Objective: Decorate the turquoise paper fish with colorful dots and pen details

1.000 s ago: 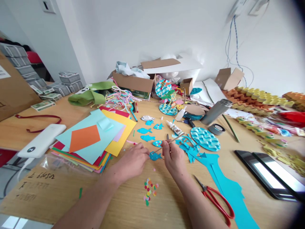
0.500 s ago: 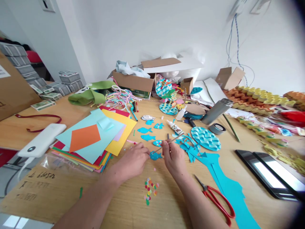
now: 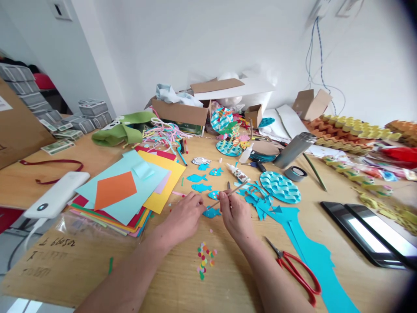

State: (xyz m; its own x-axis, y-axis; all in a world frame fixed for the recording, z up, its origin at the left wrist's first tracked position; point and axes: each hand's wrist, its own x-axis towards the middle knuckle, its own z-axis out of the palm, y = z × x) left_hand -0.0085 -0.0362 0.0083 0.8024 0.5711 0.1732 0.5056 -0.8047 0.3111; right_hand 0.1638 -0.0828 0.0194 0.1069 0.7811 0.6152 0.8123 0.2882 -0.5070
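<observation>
A thin wooden stick (image 3: 239,187) is pinched in my right hand (image 3: 237,214), slanting down to the left. Its lower end is over a blue paper fish (image 3: 211,212) lying on the table between my hands. My left hand (image 3: 187,214) is closed, fingertips together at the fish's left end. More cut-out fish lie beyond, among them a plain blue fish (image 3: 201,188) and a spotted one (image 3: 213,195) partly behind my right fingers. A scatter of coloured paper dots (image 3: 205,258) sits nearer to me. Past my right hand lies a white glue bottle (image 3: 239,173).
Red-handled scissors (image 3: 298,271) and a long blue paper offcut (image 3: 312,252) lie at right, beside two dark tablets (image 3: 368,234). Coloured paper sheets (image 3: 124,187) are stacked at left, near a white power bank (image 3: 57,194). A grey flask (image 3: 295,150) and woven blue disc (image 3: 280,187) lie farther back.
The view has shifted slightly. Both hands stay at the same fish, and the stick is still in my right fingers with almost the same slant.
</observation>
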